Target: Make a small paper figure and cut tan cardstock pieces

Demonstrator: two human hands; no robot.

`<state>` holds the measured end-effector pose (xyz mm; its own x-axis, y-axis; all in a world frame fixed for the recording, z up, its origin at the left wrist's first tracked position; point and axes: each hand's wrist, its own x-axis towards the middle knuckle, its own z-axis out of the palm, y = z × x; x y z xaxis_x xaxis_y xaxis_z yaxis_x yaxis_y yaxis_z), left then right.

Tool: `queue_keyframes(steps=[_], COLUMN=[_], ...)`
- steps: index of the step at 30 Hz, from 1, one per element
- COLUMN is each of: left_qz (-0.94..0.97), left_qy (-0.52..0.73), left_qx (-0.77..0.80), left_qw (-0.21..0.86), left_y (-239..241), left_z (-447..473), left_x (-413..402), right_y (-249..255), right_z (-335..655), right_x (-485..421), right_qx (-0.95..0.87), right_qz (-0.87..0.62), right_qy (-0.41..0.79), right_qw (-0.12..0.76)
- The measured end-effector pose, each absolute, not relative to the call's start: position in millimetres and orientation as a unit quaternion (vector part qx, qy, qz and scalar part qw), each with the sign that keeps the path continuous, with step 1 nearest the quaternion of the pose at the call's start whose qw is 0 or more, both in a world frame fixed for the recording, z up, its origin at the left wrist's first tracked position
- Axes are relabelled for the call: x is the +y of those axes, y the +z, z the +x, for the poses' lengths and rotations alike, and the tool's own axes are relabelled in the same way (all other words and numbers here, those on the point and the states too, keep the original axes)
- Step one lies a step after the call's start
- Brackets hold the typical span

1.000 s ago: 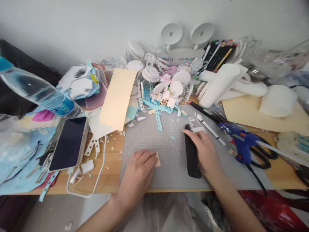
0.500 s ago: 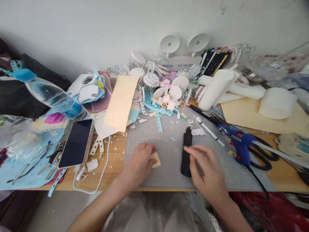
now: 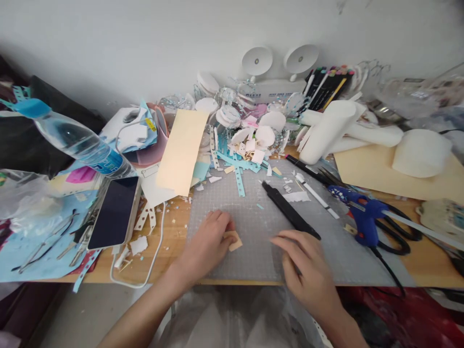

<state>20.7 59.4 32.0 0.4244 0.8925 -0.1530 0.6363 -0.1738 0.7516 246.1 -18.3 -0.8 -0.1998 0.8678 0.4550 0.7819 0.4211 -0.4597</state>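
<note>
At the left of the grey cutting mat (image 3: 246,261), my left hand (image 3: 212,239) is closed, thumb and fingers on a small square of cream card (image 3: 235,240). My right hand (image 3: 306,263) hovers or rests at the mat's right front, fingers stretched out and nothing in them. Just beyond it a black utility knife (image 3: 288,208) lies slanted on the mat, its tip pointing to the upper left. A white pen (image 3: 317,195) and a torn white paper scrap (image 3: 296,196) lie past the knife.
A blue glue gun (image 3: 364,220) lies over black-handled scissors (image 3: 398,244) on the right. Left are a phone (image 3: 116,212), a white cable (image 3: 159,246) and a water bottle (image 3: 83,145). Cut-out discs and paper scraps (image 3: 250,135) pile up behind the mat.
The black utility knife was upright in view beside my right hand; now it lies slanted, with my right hand drawn back below it. My left hand stays on the card.
</note>
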Motion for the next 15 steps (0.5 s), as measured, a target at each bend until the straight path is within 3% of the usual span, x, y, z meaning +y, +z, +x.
queue_keyframes(steps=[5, 10, 15], left_qz=[0.685, 0.397, 0.287], left_qy=[0.224, 0.465, 0.514], left_qx=[0.505, 0.429, 0.384], left_qw=[0.476, 0.665, 0.712], left_y=[38.4, 47.5, 53.2], left_z=[18.5, 24.4, 30.5], left_x=[47.6, 23.1, 5.7], right_y=[4.8, 19.1, 36.8], right_z=[203.6, 172.9, 169.3], right_x=[-20.1, -19.1, -16.4], right_qx=[-0.675, -0.478, -0.472], right_qz=[-0.547, -0.492, -0.469], right_qy=[0.223, 0.499, 0.545], right_qw=[0.442, 0.53, 0.509])
